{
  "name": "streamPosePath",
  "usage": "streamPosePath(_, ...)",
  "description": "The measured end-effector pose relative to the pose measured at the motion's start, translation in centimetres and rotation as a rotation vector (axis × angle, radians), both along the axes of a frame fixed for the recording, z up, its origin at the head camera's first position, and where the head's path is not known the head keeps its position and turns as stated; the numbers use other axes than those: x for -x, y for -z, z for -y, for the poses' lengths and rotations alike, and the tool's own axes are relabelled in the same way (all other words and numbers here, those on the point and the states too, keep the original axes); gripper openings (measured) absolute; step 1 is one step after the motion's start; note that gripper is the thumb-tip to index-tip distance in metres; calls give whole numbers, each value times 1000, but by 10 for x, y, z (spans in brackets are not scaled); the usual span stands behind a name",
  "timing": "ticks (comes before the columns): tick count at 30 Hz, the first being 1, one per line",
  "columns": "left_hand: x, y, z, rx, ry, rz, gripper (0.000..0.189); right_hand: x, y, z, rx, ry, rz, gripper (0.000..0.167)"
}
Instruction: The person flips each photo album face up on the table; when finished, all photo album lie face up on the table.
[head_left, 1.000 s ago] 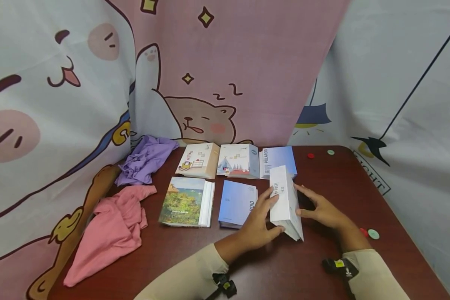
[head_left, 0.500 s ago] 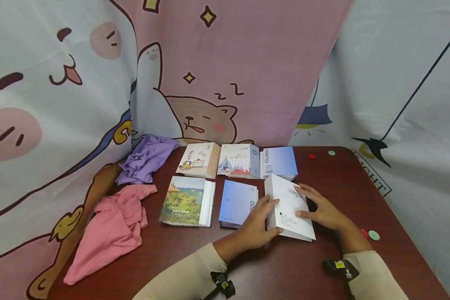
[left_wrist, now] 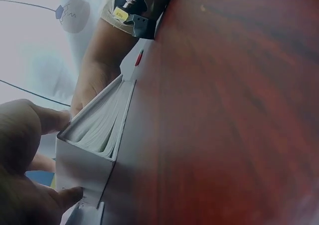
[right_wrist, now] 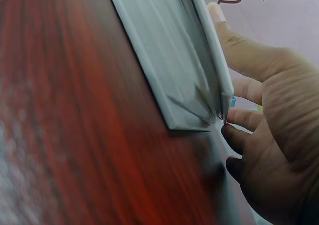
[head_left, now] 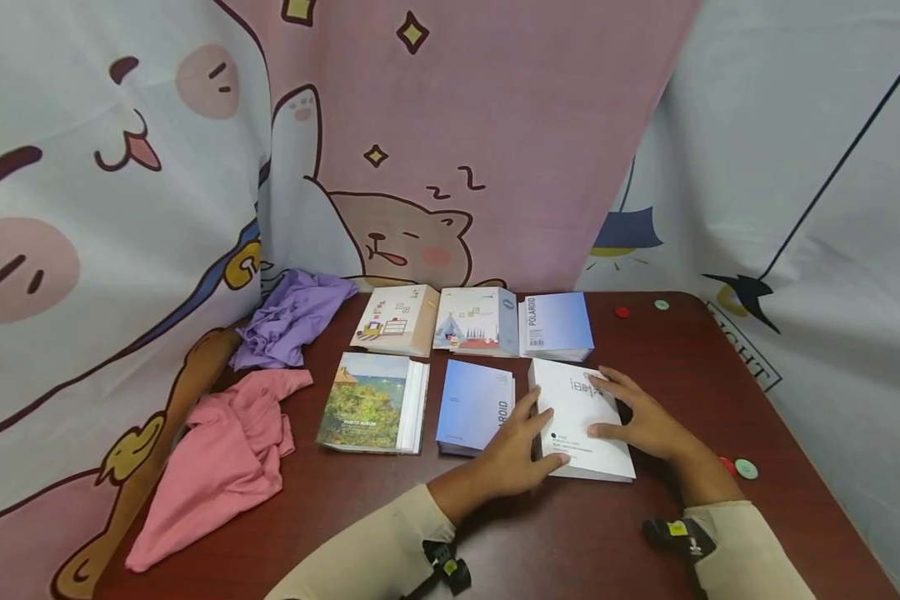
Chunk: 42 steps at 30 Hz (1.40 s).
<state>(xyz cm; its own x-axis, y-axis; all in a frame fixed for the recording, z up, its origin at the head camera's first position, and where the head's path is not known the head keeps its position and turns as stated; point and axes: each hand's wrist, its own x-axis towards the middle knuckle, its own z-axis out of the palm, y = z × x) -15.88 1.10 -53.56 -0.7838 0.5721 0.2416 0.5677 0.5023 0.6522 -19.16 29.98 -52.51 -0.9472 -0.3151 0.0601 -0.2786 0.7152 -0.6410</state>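
A thick white photo album point(head_left: 579, 423) with dark print on its cover lies flat on the brown table, front right of the other albums. My left hand point(head_left: 513, 454) holds its left side, thumb on the cover's near edge and fingers along the spine. In the left wrist view, the album's spine point(left_wrist: 82, 157) meets those fingers and the page ends show. From the right, my right hand point(head_left: 645, 423) grips the album, thumb on the cover and fingers by the far right corner. The right wrist view shows its page edges point(right_wrist: 164, 50) between the covers.
Behind stand two illustrated albums point(head_left: 393, 321) point(head_left: 468, 323) and a blue Polaroid album point(head_left: 562, 321). A second blue album point(head_left: 468, 404) and a landscape album point(head_left: 363, 400) lie left. Purple cloth point(head_left: 296, 317), pink cloth point(head_left: 228, 458) and buttons point(head_left: 747, 469) lie toward the sides.
The white album has turned from its spine-up tilt down onto the table, its printed cover now facing up. Both hands have stayed at its sides nearly in place.
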Motion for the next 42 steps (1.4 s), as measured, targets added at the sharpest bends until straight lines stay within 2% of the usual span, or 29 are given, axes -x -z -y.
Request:
streamPosePath(4,-6,-26,4,26,6,35,72,1,-2,1,-1,0,2,96)
streamPosePath(5,-5,-27,5,31,4,12,69,1,-3,1,-3,-1,2,96)
streamPosePath(7,-4,-35,8,30,-8,6,66,1,-5,1,-10,-2,2,96)
streamPosePath(11,3,-43,18,16,-51,-22,62,4,-14,4,-32,-5,-3,98)
streamPosePath(12,4,-49,21,7,-60,-3,63,4,-17,6,-36,-9,-4,98)
streamPosePath(14,10,-53,29,-11,-79,7,63,6,-23,8,-47,-16,-5,98)
streamPosePath(15,20,-44,33,-12,-92,-16,65,7,-26,10,-53,-18,0,99)
streamPosePath(21,41,-54,67,-47,-108,3,68,14,-38,23,-83,-17,32,98)
streamPosePath(22,36,-67,74,-52,-111,33,66,16,-39,26,-88,-21,31,98)
streamPosePath(24,43,-70,85,-39,-129,24,67,19,-42,32,-91,-32,31,97)
streamPosePath(28,56,-74,105,22,-175,26,72,26,-50,44,-92,-64,19,93)
streamPosePath(34,70,-81,131,101,-240,97,79,35,-63,71,-140,-89,18,89)
streamPosePath(42,89,-85,152,341,-332,90,82,45,-79,107,-268,-47,33,100)
